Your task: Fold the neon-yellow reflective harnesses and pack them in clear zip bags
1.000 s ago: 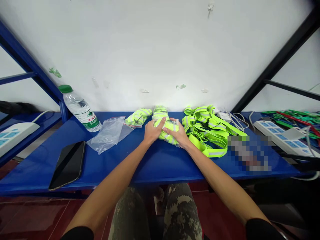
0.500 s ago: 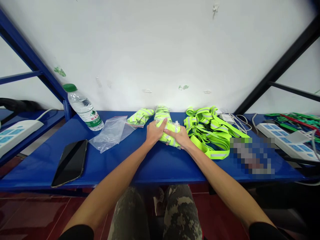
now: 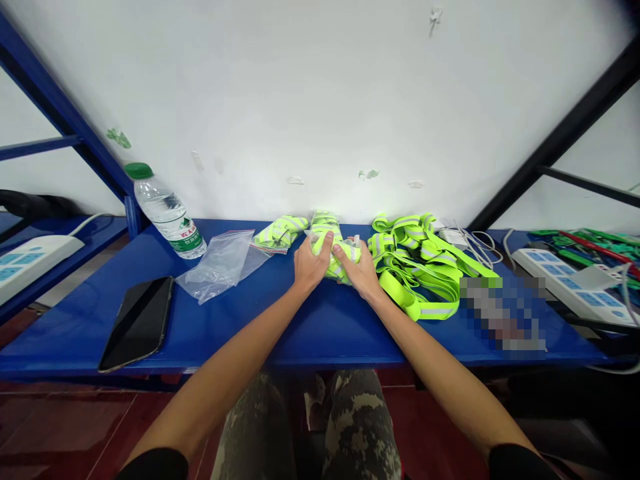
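Between my two hands is a clear plastic bag with a folded yellow-green reflective strap (image 3: 341, 257) inside. My left hand (image 3: 311, 262) grips its left side, thumb on top. On the other side my right hand (image 3: 361, 267) holds it, thumb also on top; the fingers underneath are hidden. Just behind lies another bagged reflective strap (image 3: 325, 220), and a further bagged bundle (image 3: 281, 233) rests left of it. A loose heap of reflective straps (image 3: 425, 267) spreads to the right of my right hand. Flat clear zip bags (image 3: 220, 263) lie to the left.
A water bottle (image 3: 167, 213) with a green cap stands at the back left. A black phone (image 3: 137, 323) lies near the front left of the blue table (image 3: 325, 333). White power strips (image 3: 575, 287) and cables flank both sides. A white wall rises behind.
My hands have turned the bagged strap from a slanting position to a more level one, and it sits slightly higher in view. The other things lie as before.
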`<state>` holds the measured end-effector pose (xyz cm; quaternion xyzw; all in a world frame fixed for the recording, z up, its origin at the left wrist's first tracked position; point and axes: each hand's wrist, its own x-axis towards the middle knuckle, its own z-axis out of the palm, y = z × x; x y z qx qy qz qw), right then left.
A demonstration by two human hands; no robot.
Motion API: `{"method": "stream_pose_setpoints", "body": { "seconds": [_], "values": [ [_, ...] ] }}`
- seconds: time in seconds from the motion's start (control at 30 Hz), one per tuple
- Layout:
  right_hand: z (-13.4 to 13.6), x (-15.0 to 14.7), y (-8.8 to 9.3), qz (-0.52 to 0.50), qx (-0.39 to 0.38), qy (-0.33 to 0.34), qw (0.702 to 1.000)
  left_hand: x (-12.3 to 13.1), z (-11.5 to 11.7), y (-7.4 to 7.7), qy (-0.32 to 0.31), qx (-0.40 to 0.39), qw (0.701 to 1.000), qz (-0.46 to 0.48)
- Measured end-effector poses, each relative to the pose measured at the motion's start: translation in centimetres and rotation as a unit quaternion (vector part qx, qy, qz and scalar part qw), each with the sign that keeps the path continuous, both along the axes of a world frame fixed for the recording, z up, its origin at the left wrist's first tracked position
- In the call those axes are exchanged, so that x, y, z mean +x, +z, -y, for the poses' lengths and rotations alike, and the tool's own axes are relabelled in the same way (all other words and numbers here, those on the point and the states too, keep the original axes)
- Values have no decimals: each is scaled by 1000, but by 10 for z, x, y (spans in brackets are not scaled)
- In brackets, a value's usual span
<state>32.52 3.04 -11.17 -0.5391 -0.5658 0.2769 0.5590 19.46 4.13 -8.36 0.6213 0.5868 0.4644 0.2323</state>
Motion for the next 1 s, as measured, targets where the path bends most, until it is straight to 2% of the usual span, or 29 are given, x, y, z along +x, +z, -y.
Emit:
{"method": "stream_pose_setpoints", "body": {
  "seconds": [0.1,0.27,0.53,0.67,0.73,0.9,0.93,1.0],
  "values": [
    [4,-4,1,22,3,-47,999,3,0,-2,-1,-38,999,-6],
    [8,-9,4,38,13,-55,998,3,-3,-8,20,-60,997,-39],
    [11,-11,6,45,45,-59,996,3,-2,-8,20,-31,997,-61],
    [11,-13,2,40,30,-69,996,-3,-7,-7,-3,-29,997,-75],
    [10,-13,1,31,17,-46,998,-8,-11,-6,-11,-22,996,-86],
    [2,-8,-1,-45,-6,131,990,-27,-19,4,29,31,990,-133],
    [-1,-6,-2,-65,-14,142,988,-33,-19,7,30,54,988,-138],
    [-6,-2,-6,-94,-18,107,990,-47,-19,15,37,115,981,-150]
  ]
}}
